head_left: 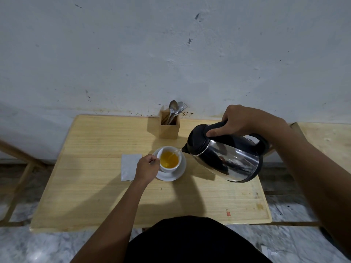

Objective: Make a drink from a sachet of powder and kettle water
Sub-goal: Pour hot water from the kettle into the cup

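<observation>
Two hands: both in use, each closed on something.
Right hand [245,120]: wrapped around the black handle of the kettle [226,154], thumb on the lid; kettle held off the table, tilted, spout over the cup rim.
Left hand [147,168]: fingers pinched together at the cup's near-left side, on what looks like a thin handle; cannot tell whether spoon or cup handle.
One cup [169,160]: white, holds yellow-orange liquid; a thin stream from the spout enters it.
One saucer [171,174]: white, under the cup.
One sachet [129,166]: silver, flat on the table, just left of the saucer, partly under the left hand.
One wooden holder [169,128]: square, at the far edge, contains several metal spoons and a fork [175,109].
One table [95,186]: pale wood, against the wall.
</observation>
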Demonstrator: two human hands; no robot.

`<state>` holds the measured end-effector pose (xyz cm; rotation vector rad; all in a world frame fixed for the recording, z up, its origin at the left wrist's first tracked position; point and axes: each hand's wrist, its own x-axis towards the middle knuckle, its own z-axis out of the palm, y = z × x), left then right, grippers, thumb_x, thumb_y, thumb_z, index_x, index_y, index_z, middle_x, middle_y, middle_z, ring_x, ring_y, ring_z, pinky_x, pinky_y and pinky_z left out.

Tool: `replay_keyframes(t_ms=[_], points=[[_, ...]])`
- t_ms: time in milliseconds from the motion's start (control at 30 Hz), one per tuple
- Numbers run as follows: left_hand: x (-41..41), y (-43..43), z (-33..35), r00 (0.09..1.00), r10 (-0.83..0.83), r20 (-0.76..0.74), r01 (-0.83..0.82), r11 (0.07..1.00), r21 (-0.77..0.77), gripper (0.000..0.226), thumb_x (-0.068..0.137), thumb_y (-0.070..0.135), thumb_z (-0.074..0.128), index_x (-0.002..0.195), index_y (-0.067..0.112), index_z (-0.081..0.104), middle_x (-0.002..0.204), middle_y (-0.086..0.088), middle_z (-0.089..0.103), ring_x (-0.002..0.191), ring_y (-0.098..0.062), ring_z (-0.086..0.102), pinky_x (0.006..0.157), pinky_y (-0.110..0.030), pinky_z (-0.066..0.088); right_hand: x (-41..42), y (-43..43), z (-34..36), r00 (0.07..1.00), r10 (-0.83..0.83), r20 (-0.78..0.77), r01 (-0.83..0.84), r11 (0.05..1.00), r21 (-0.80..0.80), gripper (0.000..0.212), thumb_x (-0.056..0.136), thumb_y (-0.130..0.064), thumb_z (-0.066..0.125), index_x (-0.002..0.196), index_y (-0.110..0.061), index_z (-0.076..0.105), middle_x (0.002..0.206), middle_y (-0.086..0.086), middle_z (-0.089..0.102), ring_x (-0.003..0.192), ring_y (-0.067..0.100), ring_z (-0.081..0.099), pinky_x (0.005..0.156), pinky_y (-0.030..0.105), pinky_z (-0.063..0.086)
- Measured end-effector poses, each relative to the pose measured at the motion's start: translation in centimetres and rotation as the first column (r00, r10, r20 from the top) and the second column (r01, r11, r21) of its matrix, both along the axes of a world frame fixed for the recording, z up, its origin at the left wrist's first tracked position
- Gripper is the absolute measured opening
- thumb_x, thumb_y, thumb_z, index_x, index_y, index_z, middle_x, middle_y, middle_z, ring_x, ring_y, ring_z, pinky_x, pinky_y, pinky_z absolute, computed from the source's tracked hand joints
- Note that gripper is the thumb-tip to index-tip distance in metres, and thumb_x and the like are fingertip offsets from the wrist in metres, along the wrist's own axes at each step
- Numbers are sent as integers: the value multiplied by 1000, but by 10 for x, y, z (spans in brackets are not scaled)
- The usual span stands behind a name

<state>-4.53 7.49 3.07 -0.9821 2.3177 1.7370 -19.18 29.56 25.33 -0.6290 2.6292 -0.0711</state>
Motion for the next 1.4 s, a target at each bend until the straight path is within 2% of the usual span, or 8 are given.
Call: replay_keyframes(t_ms=[300,600,733,833,967,1100,1233,1400], points=[[0,0,-1,1000,-7,1,7,1000,-14,15,90,15,55,82,9,67,77,-5,66,83,-34,67,78,-44,55,0,0,1,1000,6,11,-6,1000,11,82,61,-78,66,69,4,66,56,5,50,53,20,45,55,31,33],[0,-1,-1,1000,-3,-3,3,1000,-15,17,90,14,55,76,16,64,73,-2,64,83,-34,67,79,-46,55,2,1,-1,1000,-2,9,2,1000,13,82,62,-77,67,72,5,67,56,5,51,53,20,46,54,31,34],[0,2,-1,1000,3,5,-3,1000,-9,16,90,14,55,76,16,64,72,-2,64,81,-33,66,77,-45,55,0,3,-4,999,-11,32,11,1000,-4,79,60,-80,66,69,-1,70,57,6,58,53,19,51,54,30,37],[1,0,-2,1000,2,-5,-2,1000,-9,16,90,15,55,76,14,65,71,-3,63,76,-29,63,77,-46,55,1,8,-7,999,-40,18,41,999,-21,83,55,-83,64,63,0,65,54,4,53,51,20,48,55,30,36],[1,1,-1,1000,-4,-11,4,1000,-17,18,90,14,55,74,15,64,69,-3,63,72,-27,62,76,-44,55,2,11,-12,999,-43,14,44,999,-32,75,56,-82,65,54,-8,56,52,3,48,51,20,46,54,30,34],[1,1,1,1000,-4,-12,4,1000,-14,19,90,14,55,74,17,63,70,-3,63,72,-26,61,73,-41,53,2,16,-16,998,-53,28,55,995,-81,72,58,-80,66,48,-11,47,46,0,40,48,19,40,53,31,30],[2,1,2,1000,-2,-14,2,1000,-21,17,90,15,56,76,13,64,72,-7,64,71,-27,62,72,-43,54,2,21,-20,996,-61,70,71,986,-152,77,45,-87,58,46,-12,42,45,0,34,45,17,34,53,32,27],[1,1,2,1000,0,-9,0,1000,-26,18,90,14,56,74,16,63,69,-4,62,71,-26,61,73,-43,54,0,30,-28,990,-95,106,118,961,-249,73,49,-82,63,44,-11,46,43,0,33,41,15,33,50,30,28]])
